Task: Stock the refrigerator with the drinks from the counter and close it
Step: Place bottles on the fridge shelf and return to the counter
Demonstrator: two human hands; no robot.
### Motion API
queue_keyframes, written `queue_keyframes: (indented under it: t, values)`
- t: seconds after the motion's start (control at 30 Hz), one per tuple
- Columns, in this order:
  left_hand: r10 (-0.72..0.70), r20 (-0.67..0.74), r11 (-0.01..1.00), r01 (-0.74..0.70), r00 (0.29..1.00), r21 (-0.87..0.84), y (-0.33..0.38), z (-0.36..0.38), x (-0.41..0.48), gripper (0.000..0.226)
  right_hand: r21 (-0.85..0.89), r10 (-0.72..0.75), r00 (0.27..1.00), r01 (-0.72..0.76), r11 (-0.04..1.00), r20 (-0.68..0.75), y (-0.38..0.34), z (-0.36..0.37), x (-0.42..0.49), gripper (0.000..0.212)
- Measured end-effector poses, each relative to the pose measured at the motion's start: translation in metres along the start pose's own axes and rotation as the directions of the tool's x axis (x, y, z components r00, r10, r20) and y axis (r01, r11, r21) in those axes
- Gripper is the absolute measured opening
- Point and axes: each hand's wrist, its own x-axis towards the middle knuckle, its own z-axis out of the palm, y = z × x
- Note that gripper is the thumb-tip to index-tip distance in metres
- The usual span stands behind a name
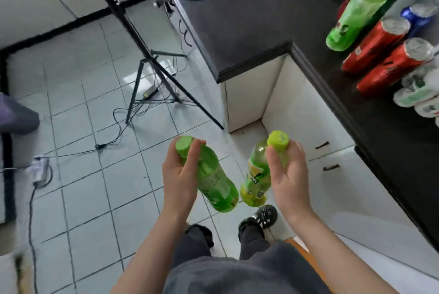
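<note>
My left hand [180,175] grips a green bottle [217,185] by its neck, just under the green cap. My right hand [288,171] grips a yellow-green bottle [257,181] the same way, fingers round the neck below its cap. Both bottles hang tilted over the tiled floor, their bases close together. On the dark counter [249,23] at the right stand another green bottle [358,8], two red cans [377,44], a blue can [418,18] and several white-and-green cans [418,94]. The refrigerator is out of view.
A black tripod [152,61] stands on the floor to the left of the counter, with cables [114,137] and a power strip [40,170] trailing across the tiles. White cabinet drawers [332,158] sit under the counter. White cords lie on the counter's far end. My feet are below.
</note>
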Motion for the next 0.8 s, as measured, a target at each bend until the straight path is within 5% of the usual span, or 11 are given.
queue_keyframes:
  t: [0.23, 0.8]
  values:
    - [0.001, -0.188, 0.998, -0.014, 0.982, -0.065, -0.011, -0.144, 0.004, 0.052, -0.016, -0.075, 0.978, 0.079, 0.997, 0.193, -0.055, 0.116, -0.037, 0.043]
    - [-0.060, -0.653, 0.987, -0.053, 0.755, -0.152, -0.065, -0.462, 0.016, 0.053, 0.047, -0.279, 0.721, 0.324, 0.945, 0.634, -0.154, 0.412, -0.096, 0.010]
